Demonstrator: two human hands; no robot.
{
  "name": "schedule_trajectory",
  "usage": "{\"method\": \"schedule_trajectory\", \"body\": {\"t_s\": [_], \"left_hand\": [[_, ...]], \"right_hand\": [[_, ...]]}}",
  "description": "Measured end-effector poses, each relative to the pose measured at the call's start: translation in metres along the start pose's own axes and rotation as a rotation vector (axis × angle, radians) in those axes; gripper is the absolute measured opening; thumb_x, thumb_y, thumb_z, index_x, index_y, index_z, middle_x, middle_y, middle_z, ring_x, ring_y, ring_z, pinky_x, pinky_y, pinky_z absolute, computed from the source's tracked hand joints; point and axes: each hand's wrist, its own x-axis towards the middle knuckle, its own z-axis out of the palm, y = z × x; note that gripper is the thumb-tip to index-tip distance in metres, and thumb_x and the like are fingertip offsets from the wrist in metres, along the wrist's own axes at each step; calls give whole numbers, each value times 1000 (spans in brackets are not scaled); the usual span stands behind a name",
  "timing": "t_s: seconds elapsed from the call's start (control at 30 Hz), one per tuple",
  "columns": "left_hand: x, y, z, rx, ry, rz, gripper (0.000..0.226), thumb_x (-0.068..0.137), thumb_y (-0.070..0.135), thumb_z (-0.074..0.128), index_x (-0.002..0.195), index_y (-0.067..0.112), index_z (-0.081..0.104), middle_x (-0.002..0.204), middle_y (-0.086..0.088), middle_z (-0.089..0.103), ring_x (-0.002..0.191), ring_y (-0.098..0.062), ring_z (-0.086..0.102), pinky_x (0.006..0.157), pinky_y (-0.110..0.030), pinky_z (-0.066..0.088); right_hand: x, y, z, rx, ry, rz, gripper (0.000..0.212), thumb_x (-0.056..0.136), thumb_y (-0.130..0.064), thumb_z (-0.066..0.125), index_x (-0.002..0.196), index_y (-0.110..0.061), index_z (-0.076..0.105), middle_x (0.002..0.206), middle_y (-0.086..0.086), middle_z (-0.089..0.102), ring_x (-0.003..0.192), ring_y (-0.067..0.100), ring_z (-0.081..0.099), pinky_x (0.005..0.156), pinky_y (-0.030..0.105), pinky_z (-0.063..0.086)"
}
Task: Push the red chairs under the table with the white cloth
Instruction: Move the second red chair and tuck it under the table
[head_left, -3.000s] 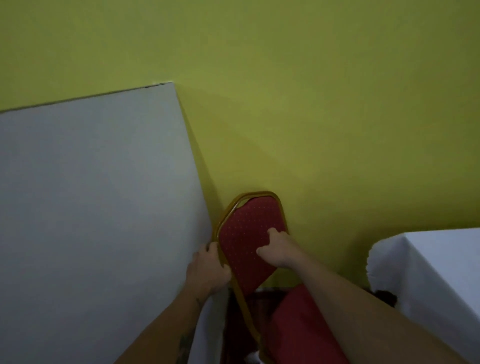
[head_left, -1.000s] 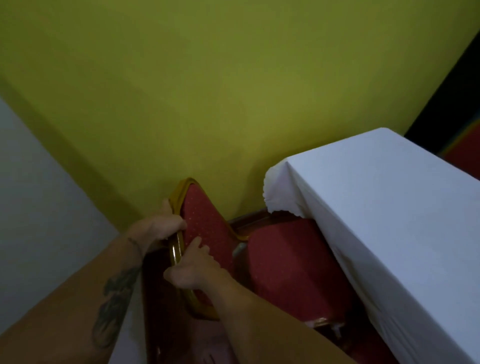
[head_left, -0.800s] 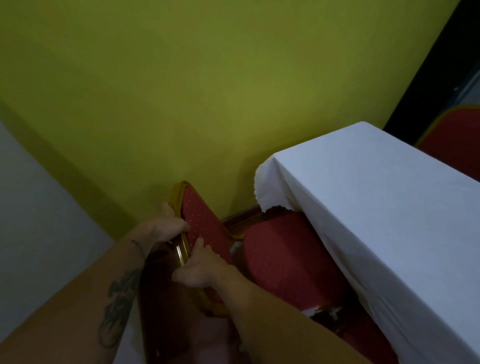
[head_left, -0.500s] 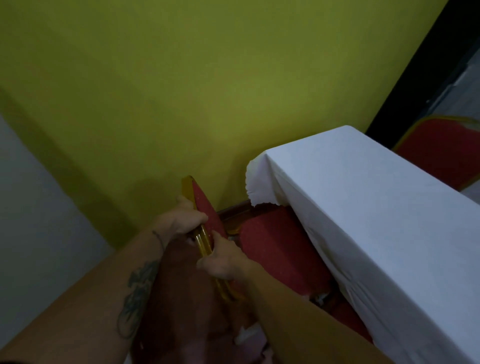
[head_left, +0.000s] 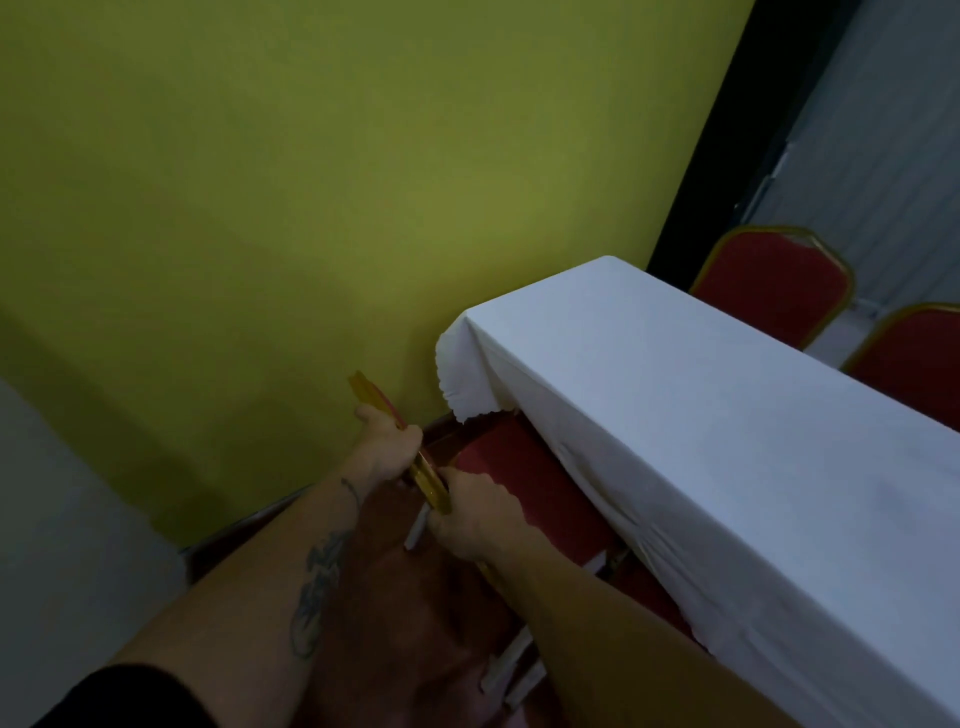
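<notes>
A red chair with a gold frame stands by the near end of the table with the white cloth (head_left: 701, 415). I see its backrest (head_left: 374, 397) edge-on, a thin gold strip. My left hand (head_left: 387, 441) grips the upper part of that backrest frame. My right hand (head_left: 475, 512) grips the frame lower down, on the table side. The chair's red seat (head_left: 524, 483) reaches under the hanging cloth edge, its far part hidden by the cloth. Two more red chairs (head_left: 774, 283) (head_left: 919, 358) stand on the table's far side.
A yellow-green wall (head_left: 311, 208) rises close behind the chair and the table's end. A grey panel (head_left: 52, 545) fills the lower left. A dark vertical strip (head_left: 727, 130) edges the wall at upper right. The floor beneath my arms is dark red-brown.
The chair has turned and moved toward the table, its backrest going from face-on to edge-on. The seat has slid further under the cloth. My view swung right, showing the far chairs.
</notes>
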Motion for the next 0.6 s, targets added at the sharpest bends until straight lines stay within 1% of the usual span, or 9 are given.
{"method": "schedule_trajectory", "body": {"t_s": [0.03,0.1,0.17,0.23,0.3,0.4,0.5,0.57,0.6], "left_hand": [[-2,-2,0,7,6,0,90,98,22,49,147,0,-22,93,-19,65,73,-32,66,53,-37,56],[-10,-8,3,5,40,10,91,95,28,50,148,1,-19,112,-18,64,92,-33,66,81,-45,59],[-30,-12,13,4,60,27,99,96,28,51,149,4,-29,120,-9,58,101,-29,62,94,-40,52],[-55,-17,30,-12,44,34,98,99,25,49,147,8,-36,122,-3,48,99,-24,56,90,-33,46],[-76,-24,52,-34,44,2,90,102,25,43,149,10,-32,125,-2,46,93,-22,56,81,-34,48],[-93,-27,77,-129,47,-91,74,103,24,40,151,18,-17,130,-19,56,96,-32,65,60,-42,58],[-102,-26,88,-199,63,-140,66,103,18,41,150,19,-6,126,-18,52,94,-33,64,64,-49,59],[-105,-25,94,-242,55,-169,62,104,13,39,150,17,-2,132,-15,48,90,-31,61,60,-48,57],[-106,-25,95,-244,43,-188,62,105,12,37,152,18,-4,137,-11,44,98,-33,59,67,-50,58]], "right_hand": [[-7,3,0,-38,-14,0,38,89,-45,57,123,-26,60,116,8,68,105,35,66,90,46,54],[-24,13,-3,-100,-79,7,38,92,-43,58,123,-21,59,117,8,65,105,33,66,89,46,54],[-44,31,-6,-131,-160,26,30,92,-34,60,118,-18,58,115,9,62,104,32,65,90,48,56],[-66,52,-4,-166,-235,40,27,91,-30,60,114,-18,56,115,9,60,102,29,63,88,45,55],[-87,69,2,-199,-292,49,30,90,-32,61,116,-18,54,120,9,57,104,26,60,85,40,50],[-111,84,11,-246,-286,41,27,91,-30,62,110,-15,51,128,13,57,113,32,59,89,38,48],[-130,98,11,-321,-208,38,45,90,-30,64,128,-10,52,138,15,51,126,37,51,102,43,45],[-138,110,6,-349,-192,84,50,90,-33,65,133,-10,52,138,14,52,127,36,53,102,43,46],[-141,115,4,-343,-197,114,46,90,-32,65,130,-11,54,136,13,55,124,34,56,99,42,47]]}}
